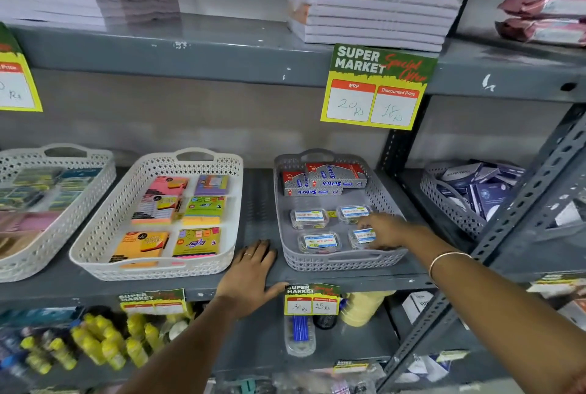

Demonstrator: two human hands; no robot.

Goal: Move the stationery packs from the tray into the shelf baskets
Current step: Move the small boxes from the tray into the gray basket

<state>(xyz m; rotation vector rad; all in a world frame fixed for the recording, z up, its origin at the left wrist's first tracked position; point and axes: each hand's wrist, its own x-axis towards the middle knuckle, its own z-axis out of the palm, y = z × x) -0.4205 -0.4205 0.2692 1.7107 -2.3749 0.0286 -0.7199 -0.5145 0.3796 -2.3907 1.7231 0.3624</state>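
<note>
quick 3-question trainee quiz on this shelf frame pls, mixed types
1. True or false: the left hand is holding a pack.
2. How many small clear boxes lie in the grey basket? A) two B) four C) six
3. Fill in: the right hand rests on the clear box at the basket's front ____ corner.

Key:
1. False; it lies flat on the shelf between the white basket and the grey one.
2. B
3. right
</note>
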